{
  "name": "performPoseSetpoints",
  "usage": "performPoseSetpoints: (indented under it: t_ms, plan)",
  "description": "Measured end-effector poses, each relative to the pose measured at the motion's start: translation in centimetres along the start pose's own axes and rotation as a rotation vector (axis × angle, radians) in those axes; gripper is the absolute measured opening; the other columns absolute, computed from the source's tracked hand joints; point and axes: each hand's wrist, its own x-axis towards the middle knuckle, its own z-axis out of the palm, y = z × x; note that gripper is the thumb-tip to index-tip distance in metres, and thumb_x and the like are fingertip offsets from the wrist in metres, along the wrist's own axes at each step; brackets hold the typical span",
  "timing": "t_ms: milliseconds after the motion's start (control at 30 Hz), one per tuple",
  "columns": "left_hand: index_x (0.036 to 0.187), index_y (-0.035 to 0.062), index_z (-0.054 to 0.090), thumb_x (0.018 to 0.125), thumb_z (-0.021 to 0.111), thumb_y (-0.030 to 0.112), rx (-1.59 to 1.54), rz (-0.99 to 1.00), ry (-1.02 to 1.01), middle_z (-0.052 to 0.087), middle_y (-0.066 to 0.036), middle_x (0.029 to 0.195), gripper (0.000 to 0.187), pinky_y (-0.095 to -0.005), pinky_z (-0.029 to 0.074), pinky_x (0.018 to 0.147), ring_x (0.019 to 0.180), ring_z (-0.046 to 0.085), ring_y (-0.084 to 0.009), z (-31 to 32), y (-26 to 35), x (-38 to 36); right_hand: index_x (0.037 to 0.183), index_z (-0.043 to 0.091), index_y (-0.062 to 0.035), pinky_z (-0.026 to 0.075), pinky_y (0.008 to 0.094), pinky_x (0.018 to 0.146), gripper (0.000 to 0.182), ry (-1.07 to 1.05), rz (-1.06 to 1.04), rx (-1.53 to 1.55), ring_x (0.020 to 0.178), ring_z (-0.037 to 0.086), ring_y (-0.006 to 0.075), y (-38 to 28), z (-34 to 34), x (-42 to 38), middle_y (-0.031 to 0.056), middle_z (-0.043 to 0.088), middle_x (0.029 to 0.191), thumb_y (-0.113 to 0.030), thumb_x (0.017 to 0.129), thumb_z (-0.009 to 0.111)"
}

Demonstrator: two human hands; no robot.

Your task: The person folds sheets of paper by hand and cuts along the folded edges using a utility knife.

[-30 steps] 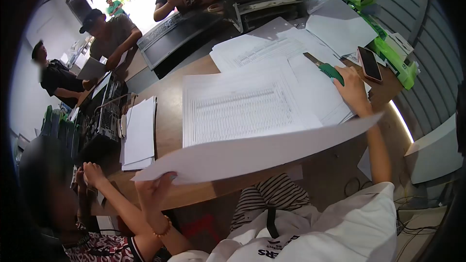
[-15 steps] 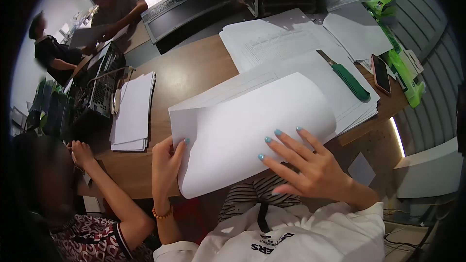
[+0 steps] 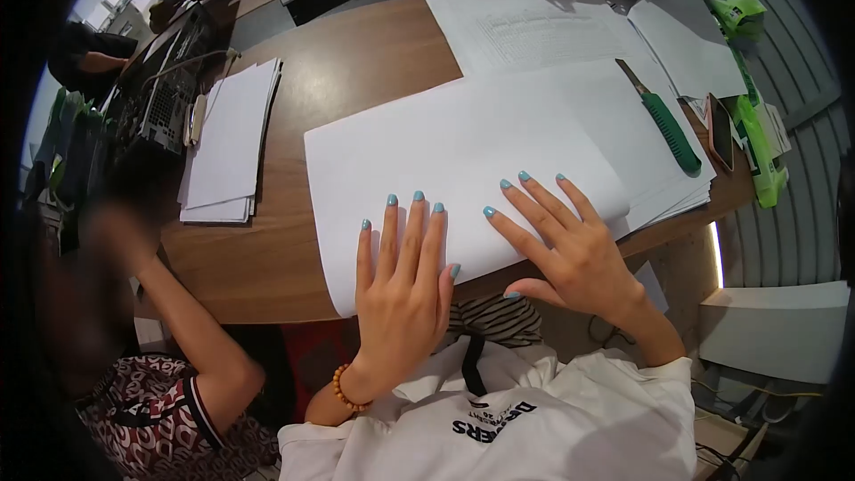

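Observation:
A large white sheet [image 3: 427, 142] lies folded over at the near edge of the wooden table, its right side curving in a soft bend. My left hand [image 3: 401, 276] rests palm down on its near left part, fingers spread and holding nothing. Further right, my right hand [image 3: 565, 254] also lies on the paper, with fingers apart and nothing in them. Beyond the sheet is a stack of printed papers [image 3: 534, 31]. A green utility knife [image 3: 672, 134] lies on the papers to the right, its blade pointing away.
Another person's arm [image 3: 191, 316] is at the left table edge. A clipped paper pile [image 3: 230, 138] lies on the left, beside a black computer case [image 3: 169, 107]. On the right are a phone [image 3: 720, 132] and green packaging [image 3: 757, 156]. The wooden table [image 3: 347, 62] curves around.
My left hand has let go of the paper's left edge and now lies flat on top. The raised sheet has come down flatter. The view has tilted lower.

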Motion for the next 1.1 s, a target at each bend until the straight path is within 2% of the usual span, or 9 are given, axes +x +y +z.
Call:
performPoseSetpoints:
  t_ms: [133, 200, 400, 533, 600, 933, 1000, 1033, 1100]
  plan:
    - [0.131, 0.0034, 0.042, 0.085, 0.043, 0.011, -0.02, -0.026, -0.007, 0.041, -0.017, 0.135, 0.046, -0.0481, 0.023, 0.105, 0.128, 0.034, -0.0352, 0.8, -0.3, 0.0, 0.128, 0.047, -0.0091, 0.028, 0.0513, 0.102, 0.067, -0.026, 0.005, 0.016, 0.123, 0.041, 0.0333, 0.0, 0.3, 0.3, 0.0172, 0.045, 0.131, -0.058, 0.082, 0.042]
    - [0.131, 0.0034, 0.042, 0.085, 0.043, 0.011, -0.03, -0.031, -0.009, 0.042, -0.017, 0.135, 0.047, -0.048, 0.023, 0.105, 0.128, 0.034, -0.0349, 0.9, -0.4, 0.0, 0.126, 0.048, -0.01, 0.029, 0.0513, 0.101, 0.066, -0.013, 0.003, 0.034, 0.123, 0.041, 0.0313, 0.1, 0.3, 0.5, 0.0165, 0.046, 0.129, -0.055, 0.078, 0.055]
    - [0.132, 0.0034, 0.042, 0.086, 0.043, 0.012, -0.031, -0.056, -0.011, 0.041, -0.018, 0.134, 0.046, -0.0481, 0.024, 0.105, 0.128, 0.035, -0.0346, 1.1, -0.3, 0.1, 0.126, 0.049, -0.0098, 0.029, 0.0508, 0.102, 0.066, -0.034, -0.003, 0.059, 0.123, 0.041, 0.0309, 0.5, 0.5, 0.7, 0.0165, 0.047, 0.128, -0.055, 0.078, 0.055]
    - [0.132, 0.0034, 0.042, 0.087, 0.042, 0.012, -0.035, -0.061, -0.019, 0.041, -0.018, 0.135, 0.046, -0.0485, 0.024, 0.104, 0.127, 0.035, -0.0348, 1.1, -0.3, 0.2, 0.128, 0.047, -0.0093, 0.027, 0.0509, 0.103, 0.068, -0.067, -0.003, 0.026, 0.125, 0.04, 0.0318, 0.6, 0.6, 0.7, 0.0168, 0.043, 0.133, -0.059, 0.081, 0.043]
    - [0.132, 0.0035, 0.042, 0.087, 0.042, 0.012, -0.029, -0.058, -0.019, 0.041, -0.018, 0.135, 0.046, -0.0487, 0.024, 0.104, 0.128, 0.035, -0.0348, 1.1, -0.3, 0.3, 0.125, 0.05, -0.0096, 0.03, 0.0509, 0.101, 0.066, -0.023, -0.003, 0.058, 0.123, 0.041, 0.0302, 0.6, 0.7, 0.7, 0.0165, 0.048, 0.128, -0.055, 0.078, 0.056]
    - [0.133, 0.0044, 0.041, 0.087, 0.044, 0.013, -0.031, -0.071, -0.04, 0.039, -0.018, 0.137, 0.047, -0.0488, 0.023, 0.105, 0.129, 0.033, -0.0336, 1.5, -0.4, 0.3, 0.124, 0.051, -0.0092, 0.031, 0.0507, 0.101, 0.064, -0.024, -0.009, 0.055, 0.121, 0.043, 0.0304, 0.8, 0.9, 0.8, 0.0168, 0.049, 0.127, -0.054, 0.078, 0.056]
    - [0.133, 0.0048, 0.04, 0.087, 0.044, 0.013, -0.027, -0.072, -0.046, 0.039, -0.017, 0.137, 0.047, -0.0487, 0.022, 0.105, 0.13, 0.032, -0.0333, 1.6, -0.5, 0.3, 0.129, 0.046, -0.0099, 0.025, 0.0505, 0.104, 0.068, -0.102, -0.002, 0.04, 0.126, 0.037, 0.0316, 0.9, 1.1, 0.7, 0.0167, 0.041, 0.135, -0.059, 0.082, 0.043]
    - [0.134, 0.0051, 0.04, 0.087, 0.044, 0.014, -0.022, -0.076, -0.047, 0.038, -0.017, 0.138, 0.048, -0.0486, 0.021, 0.106, 0.13, 0.031, -0.0329, 1.8, -0.5, 0.2, 0.129, 0.046, -0.0099, 0.025, 0.0505, 0.104, 0.068, -0.103, -0.001, 0.043, 0.126, 0.037, 0.0316, 1.0, 1.1, 0.7, 0.0167, 0.041, 0.135, -0.059, 0.082, 0.043]
    - [0.134, 0.0054, 0.039, 0.087, 0.044, 0.016, -0.017, -0.082, -0.051, 0.037, -0.016, 0.139, 0.049, -0.0485, 0.02, 0.106, 0.131, 0.03, -0.0326, 2.0, -0.7, 0.1, 0.129, 0.045, -0.0107, 0.025, 0.0504, 0.104, 0.066, -0.116, -0.004, 0.124, 0.128, 0.035, 0.0312, 1.3, 1.0, 0.6, 0.0157, 0.041, 0.135, -0.051, 0.078, 0.057]
